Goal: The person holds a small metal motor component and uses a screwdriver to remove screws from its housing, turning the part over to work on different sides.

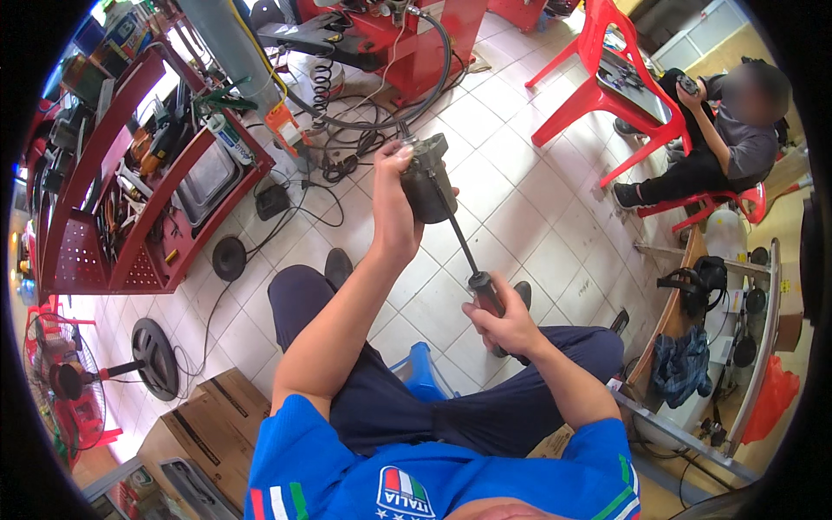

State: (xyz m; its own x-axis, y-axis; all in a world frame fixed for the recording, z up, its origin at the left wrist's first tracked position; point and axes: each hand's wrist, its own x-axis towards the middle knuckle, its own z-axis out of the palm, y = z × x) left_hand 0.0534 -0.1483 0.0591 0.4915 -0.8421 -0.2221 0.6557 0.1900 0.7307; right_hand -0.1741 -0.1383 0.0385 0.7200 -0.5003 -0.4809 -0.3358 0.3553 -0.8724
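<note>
My left hand (397, 204) is closed around a dark cylindrical motor (431, 195) with a metal bracket at its upper end, held up in front of me over the floor. My right hand (507, 319) grips the handle of a long screwdriver (464, 243), red and black with a dark shaft. The shaft runs up and to the left along the motor's side, its tip by the bracket end. Whether the tip sits in a screw is too small to tell.
A red tool rack (165, 208) full of tools stands at left. Cables and a black round base (156, 360) lie on the tiles. Cardboard boxes (208, 433) are at lower left. A blue stool (423, 373) is under me. At right, a seated person (737, 130) holds a round part beside red chairs (598, 100).
</note>
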